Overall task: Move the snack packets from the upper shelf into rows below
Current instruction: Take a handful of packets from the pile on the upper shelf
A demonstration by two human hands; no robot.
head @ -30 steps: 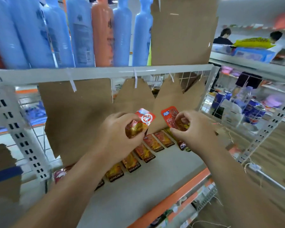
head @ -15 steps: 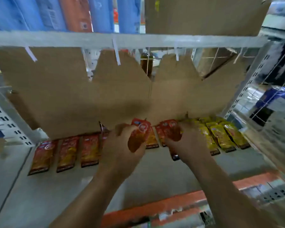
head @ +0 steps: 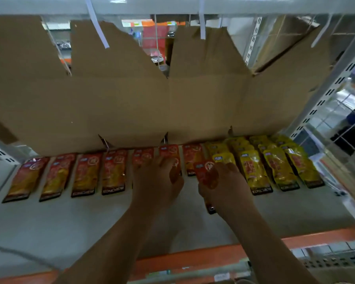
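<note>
Orange trim [head: 193,261] is running along the front edge of the grey lower shelf [head: 70,222], nearest to us, and both bare forearms are reaching in over it. The right grip [head: 223,185] is closing round a loose red packet [head: 206,173], thumb across its face, the packet's dark bottom end poking out below the palm. One right fingertip is touching the nearest yellow packet [head: 223,157].

Just beside it, the left grip [head: 156,181] is curling over the sixth red packet [head: 169,153], counting from the left, fingers on its face and thumb pinching at its right edge. That packet is lying in line with the row of red packets [head: 86,173], which is sitting flat on the shelf, side by side, tops toward the back.

Over on the right, the yellow packets [head: 254,169] are lying in overlapping stacks, reaching toward the slotted white upright [head: 326,87].

Behind everything, a jagged cardboard sheet [head: 111,109] is standing as a back wall, touching the tops of the packets. Above it, the upper shelf edge [head: 234,5] is crossing the view, with white strips [head: 96,23] hanging down from it.
</note>
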